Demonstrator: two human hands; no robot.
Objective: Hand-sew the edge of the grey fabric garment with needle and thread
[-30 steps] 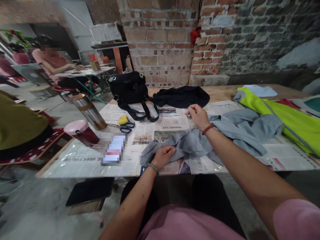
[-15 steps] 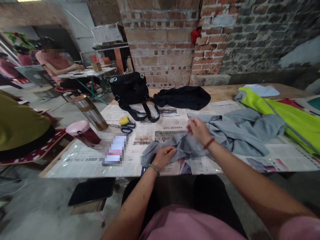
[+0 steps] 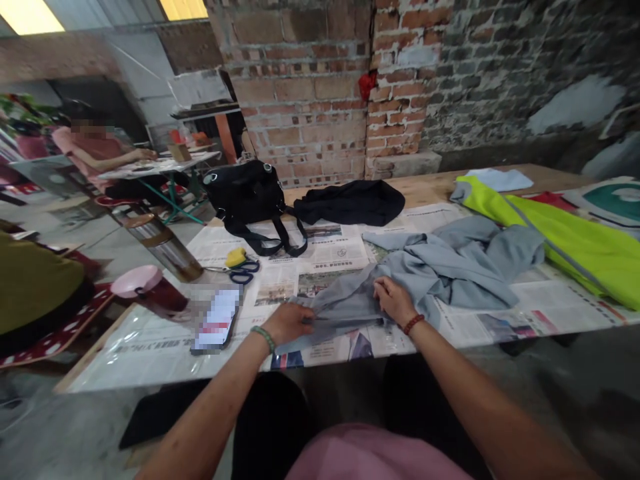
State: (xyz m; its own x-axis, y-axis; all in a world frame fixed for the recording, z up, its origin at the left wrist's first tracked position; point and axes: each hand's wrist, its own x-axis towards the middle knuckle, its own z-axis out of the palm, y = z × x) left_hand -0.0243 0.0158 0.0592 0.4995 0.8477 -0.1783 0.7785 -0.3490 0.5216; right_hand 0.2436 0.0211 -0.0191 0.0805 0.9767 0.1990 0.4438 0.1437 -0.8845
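Observation:
A rumpled grey garment (image 3: 455,260) lies across the newspaper-covered table in front of me. My left hand (image 3: 289,325), with a green bead bracelet at the wrist, is closed on the garment's near left end. My right hand (image 3: 397,301), wearing a red bracelet, has its fingers curled on the cloth farther right. Between my hands the fabric is stretched and a little blurred. What the right fingertips grip is partly hidden under the hand.
On the left are a phone (image 3: 217,320), scissors (image 3: 244,270), a pink-lidded cup (image 3: 155,293) and a steel thermos (image 3: 165,247). A black bag (image 3: 245,197) and dark cloth (image 3: 353,202) lie behind. Right are a fluorescent yellow garment (image 3: 565,233) and an iron (image 3: 613,200). A person (image 3: 93,150) sits beyond.
My right hand has come down onto the cloth from above it. My left hand has shifted left with the garment's end, drawing it out. The camera view has turned slightly right.

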